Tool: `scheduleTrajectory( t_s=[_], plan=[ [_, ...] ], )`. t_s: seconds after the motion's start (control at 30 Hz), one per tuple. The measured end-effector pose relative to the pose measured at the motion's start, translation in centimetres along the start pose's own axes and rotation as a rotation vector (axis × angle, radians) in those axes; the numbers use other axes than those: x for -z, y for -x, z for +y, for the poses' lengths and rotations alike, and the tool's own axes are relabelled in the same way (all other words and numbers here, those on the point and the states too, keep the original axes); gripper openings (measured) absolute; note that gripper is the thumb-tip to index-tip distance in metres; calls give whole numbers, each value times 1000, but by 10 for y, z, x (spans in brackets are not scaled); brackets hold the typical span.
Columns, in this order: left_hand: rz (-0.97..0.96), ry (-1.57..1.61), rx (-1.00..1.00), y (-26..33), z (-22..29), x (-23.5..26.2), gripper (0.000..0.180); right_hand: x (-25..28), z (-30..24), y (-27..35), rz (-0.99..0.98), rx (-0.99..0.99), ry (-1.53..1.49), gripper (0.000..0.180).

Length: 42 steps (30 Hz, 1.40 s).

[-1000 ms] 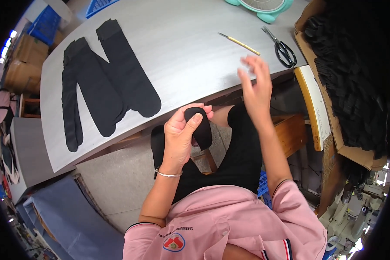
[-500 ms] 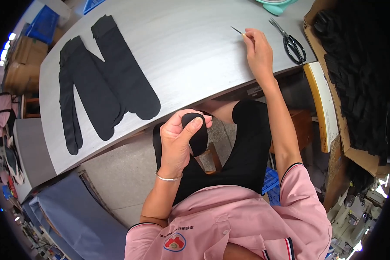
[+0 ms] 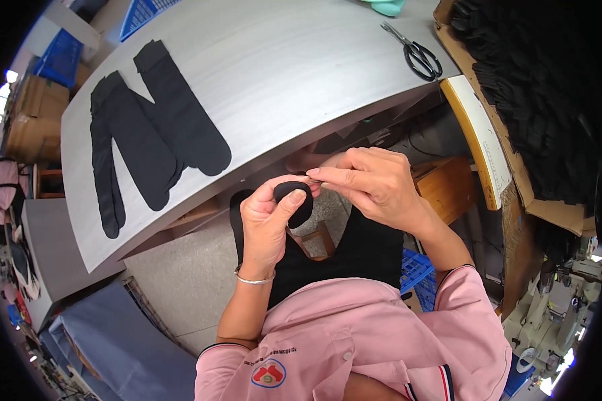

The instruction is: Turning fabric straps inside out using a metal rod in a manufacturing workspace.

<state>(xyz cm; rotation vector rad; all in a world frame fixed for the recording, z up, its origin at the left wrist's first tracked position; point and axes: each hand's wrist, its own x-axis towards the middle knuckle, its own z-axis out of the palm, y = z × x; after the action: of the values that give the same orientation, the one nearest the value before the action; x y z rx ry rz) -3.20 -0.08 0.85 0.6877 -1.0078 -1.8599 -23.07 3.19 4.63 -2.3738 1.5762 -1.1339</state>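
My left hand [image 3: 264, 224] is closed on a black sock [image 3: 302, 207], its rounded end bent over the fingers and pinned by my thumb. Against those left fingertips, my right hand [image 3: 379, 184] pinches a thin pointed tool, now mostly hidden between the fingers; its exact kind does not show. Both hands meet above my lap, in front of the table edge. Several black socks [image 3: 137, 137] lie flat and partly overlapping on the left side of the grey table [image 3: 267, 73].
Black-handled scissors [image 3: 421, 60] lie at the table's right end. A cardboard box [image 3: 556, 215] full of black socks stands to the right, beside a white board with a yellow edge [image 3: 475, 140]. A blue crate [image 3: 418, 271] sits low by my right side.
My right hand has come from over the table, with the thin pointed tool, down to my left fingertips. My left hand still grips the black sock. The view has shifted slightly.
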Motion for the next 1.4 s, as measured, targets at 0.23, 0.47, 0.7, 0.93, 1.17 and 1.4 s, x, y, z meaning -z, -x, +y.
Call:
scheduleTrajectory(
  t_s=[0.23, 0.47, 0.7, 0.93, 1.17, 1.4],
  plan=[
    [-65, -41, 2, 15, 6, 0, 18, 13, -18, 5, -58, 20, 27, 24],
    [-69, -80, 57, 18, 10, 0, 18, 29, -29, -1, -170, 117, 179, 20],
    [-115, -110, 122, 17, -1, 2, 15, 34, -36, -13, -272, 260, 328, 22],
    [-49, -7, 124, 12, -2, 1, 17, -9, -25, 10, 31, -93, -5, 26],
    [35, 13, 60, -7, 4, -5, 23, -26, -17, 15, -15, -716, -776, 23],
    [4, 42, -108, -107, 33, -28, 24, -61, 8, 24, -173, -843, -1023, 14]
  ],
)
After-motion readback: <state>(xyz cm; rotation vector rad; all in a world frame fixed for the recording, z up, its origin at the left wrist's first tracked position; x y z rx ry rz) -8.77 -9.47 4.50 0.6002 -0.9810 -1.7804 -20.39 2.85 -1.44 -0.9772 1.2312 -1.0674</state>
